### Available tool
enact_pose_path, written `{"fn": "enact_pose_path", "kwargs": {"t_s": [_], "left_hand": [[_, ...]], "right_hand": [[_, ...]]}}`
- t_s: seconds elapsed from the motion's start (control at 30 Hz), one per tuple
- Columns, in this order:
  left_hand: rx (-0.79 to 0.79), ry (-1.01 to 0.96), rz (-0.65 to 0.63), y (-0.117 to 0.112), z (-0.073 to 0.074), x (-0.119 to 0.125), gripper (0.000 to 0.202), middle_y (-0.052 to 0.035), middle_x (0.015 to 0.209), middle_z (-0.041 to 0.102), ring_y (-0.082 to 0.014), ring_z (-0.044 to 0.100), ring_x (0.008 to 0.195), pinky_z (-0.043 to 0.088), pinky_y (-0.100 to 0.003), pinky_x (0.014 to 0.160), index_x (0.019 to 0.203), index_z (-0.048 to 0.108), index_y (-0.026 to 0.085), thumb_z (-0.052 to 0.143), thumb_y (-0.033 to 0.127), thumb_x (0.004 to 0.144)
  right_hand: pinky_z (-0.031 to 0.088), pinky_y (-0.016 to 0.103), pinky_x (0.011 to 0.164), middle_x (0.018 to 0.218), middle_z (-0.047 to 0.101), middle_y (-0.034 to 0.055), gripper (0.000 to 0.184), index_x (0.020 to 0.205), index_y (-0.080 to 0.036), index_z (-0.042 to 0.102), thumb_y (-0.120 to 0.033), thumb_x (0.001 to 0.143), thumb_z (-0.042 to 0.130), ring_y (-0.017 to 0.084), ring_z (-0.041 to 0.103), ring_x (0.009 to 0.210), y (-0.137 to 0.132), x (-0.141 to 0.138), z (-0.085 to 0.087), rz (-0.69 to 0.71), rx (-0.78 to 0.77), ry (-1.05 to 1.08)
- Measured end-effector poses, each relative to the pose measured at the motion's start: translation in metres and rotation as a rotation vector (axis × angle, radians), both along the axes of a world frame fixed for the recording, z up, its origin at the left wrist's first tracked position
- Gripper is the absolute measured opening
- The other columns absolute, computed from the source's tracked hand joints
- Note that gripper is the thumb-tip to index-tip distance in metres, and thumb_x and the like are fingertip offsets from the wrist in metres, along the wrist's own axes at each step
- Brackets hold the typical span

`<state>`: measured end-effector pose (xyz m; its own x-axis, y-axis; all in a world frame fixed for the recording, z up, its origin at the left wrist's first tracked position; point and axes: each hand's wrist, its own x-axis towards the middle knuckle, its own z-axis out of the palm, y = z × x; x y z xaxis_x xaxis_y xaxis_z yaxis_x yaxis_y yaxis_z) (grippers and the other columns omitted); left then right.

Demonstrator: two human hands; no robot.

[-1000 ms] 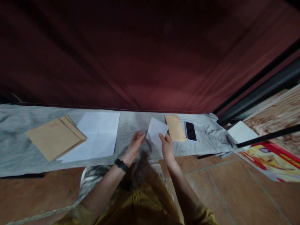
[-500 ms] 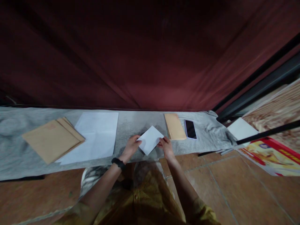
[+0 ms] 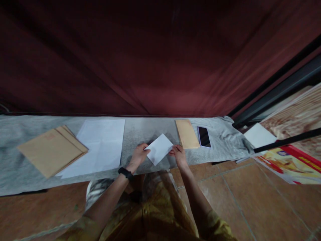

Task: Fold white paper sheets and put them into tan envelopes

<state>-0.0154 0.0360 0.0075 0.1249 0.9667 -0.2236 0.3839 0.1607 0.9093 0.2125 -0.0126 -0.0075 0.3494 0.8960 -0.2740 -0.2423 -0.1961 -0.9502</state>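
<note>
Paper (image 3: 159, 149) is pinched at left and right corners by our left hand (image 3: 139, 155) and right hand (image 3: 180, 155); uneven pulling could crease it.

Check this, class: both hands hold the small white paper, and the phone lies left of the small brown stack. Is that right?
No: the head view shows the phone to the right of the small brown stack. The left hand and right hand do both hold the small white paper.
</note>
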Motion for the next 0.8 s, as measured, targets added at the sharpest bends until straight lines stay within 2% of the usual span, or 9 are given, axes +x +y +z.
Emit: {"fn": "enact_pose_path", "kwargs": {"t_s": [0.1,0.2,0.3,0.47,0.6,0.7,0.8], "left_hand": [[-0.017,-0.076,-0.005,-0.004,0.003,0.003,0.017,0.0012,0.069,0.063,-0.0175,0.058,0.065,0.043,-0.028,0.062,0.076,0.064,0.02,0.063,0.036,0.07],[-0.012,-0.121,-0.01,-0.006,0.005,0.006,0.022,0.0012,0.069,0.063,-0.0164,0.057,0.063,0.043,-0.028,0.06,0.078,0.062,0.02,0.063,0.041,0.07],[0.014,-0.113,-0.021,-0.001,0.006,0.007,0.021,0.0003,0.071,0.065,-0.0182,0.06,0.067,0.044,-0.028,0.062,0.079,0.063,0.019,0.064,0.037,0.068],[0.048,0.005,-0.084,0.015,0.006,-0.006,0.018,-0.0002,0.073,0.069,-0.021,0.063,0.073,0.044,-0.029,0.066,0.079,0.068,0.02,0.063,0.027,0.064],[0.072,0.122,-0.142,0.026,0.007,-0.014,0.016,-0.0002,0.074,0.07,-0.0211,0.063,0.073,0.043,-0.029,0.067,0.078,0.071,0.02,0.063,0.022,0.064],[0.079,0.197,-0.17,0.028,0.008,-0.015,0.016,-0.0013,0.074,0.071,-0.0217,0.064,0.072,0.043,-0.03,0.067,0.078,0.072,0.02,0.063,0.02,0.065],[0.095,0.256,-0.176,0.026,0.008,-0.013,0.017,-0.0036,0.078,0.074,-0.0234,0.066,0.075,0.045,-0.031,0.07,0.082,0.074,0.021,0.064,0.018,0.068]], "right_hand": [[0.062,0.032,0.065,0.076,0.074,0.0002,0.032,0.086,-0.023,0.061,-0.046,0.071,0.077,0.018,0.072,0.068,-0.001,-0.003,0.008,-0.025,0.006,0.136],[0.061,0.029,0.061,0.078,0.075,0.0017,0.036,0.089,-0.021,0.065,-0.041,0.065,0.083,0.018,0.072,0.067,-0.004,-0.009,0.014,0.016,-0.033,0.237],[0.06,0.028,0.056,0.073,0.075,0.0019,0.037,0.086,-0.019,0.067,-0.039,0.062,0.085,0.019,0.071,0.062,-0.007,-0.013,0.015,0.054,-0.098,0.223],[0.06,0.03,0.058,0.067,0.071,0.0001,0.038,0.08,-0.02,0.062,-0.04,0.059,0.086,0.018,0.07,0.06,-0.011,-0.01,0.01,0.032,-0.123,0.167],[0.059,0.031,0.059,0.064,0.067,-0.002,0.034,0.083,-0.021,0.061,-0.04,0.064,0.082,0.018,0.068,0.059,-0.013,-0.005,0.005,0.014,-0.122,0.083],[0.058,0.031,0.059,0.071,0.068,-0.002,0.028,0.09,-0.022,0.063,-0.037,0.07,0.076,0.017,0.065,0.059,-0.015,-0.002,0.002,-0.005,-0.122,0.001],[0.059,0.035,0.076,0.094,0.071,0.0034,0.025,0.103,-0.023,0.067,-0.031,0.079,0.066,0.019,0.068,0.077,-0.021,-0.001,0.0,-0.013,-0.027,-0.345]]}}
